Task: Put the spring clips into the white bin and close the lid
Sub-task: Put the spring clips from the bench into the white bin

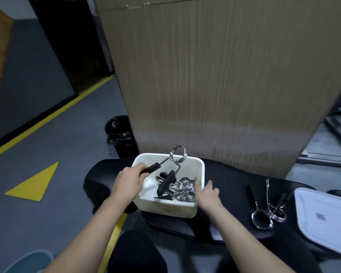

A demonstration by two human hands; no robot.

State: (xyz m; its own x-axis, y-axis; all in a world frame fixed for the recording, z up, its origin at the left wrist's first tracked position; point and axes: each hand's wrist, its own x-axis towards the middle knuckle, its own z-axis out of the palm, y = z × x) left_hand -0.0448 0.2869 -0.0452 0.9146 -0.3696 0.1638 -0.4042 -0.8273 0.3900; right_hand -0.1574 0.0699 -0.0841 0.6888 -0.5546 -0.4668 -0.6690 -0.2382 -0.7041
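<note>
Big cardboard box (215, 75) stands at the far side, w/ a black padded bench (234, 194) in front of it. White bin (165, 207) sits on the bench, centre, open, no lid on. Lid (327, 219) lies flat on the bench at the right edge, well apart from the bin. Black trash can (119, 134) on the floor, far left of the bin.

Left hand (129, 183) is over the bin's left rim, grip clenched around one black handle of a spring clip (170, 163); clip's coil is raised above the far rim, 2nd handle hangs inside the bin. Right hand (206, 194) is at the bin's near-right rim, fingers spread, grip released, holding nothing. Pile of clips (182, 191) lies inside the bin. Two more clips (268, 211) lie on the bench btw bin and lid.
</note>
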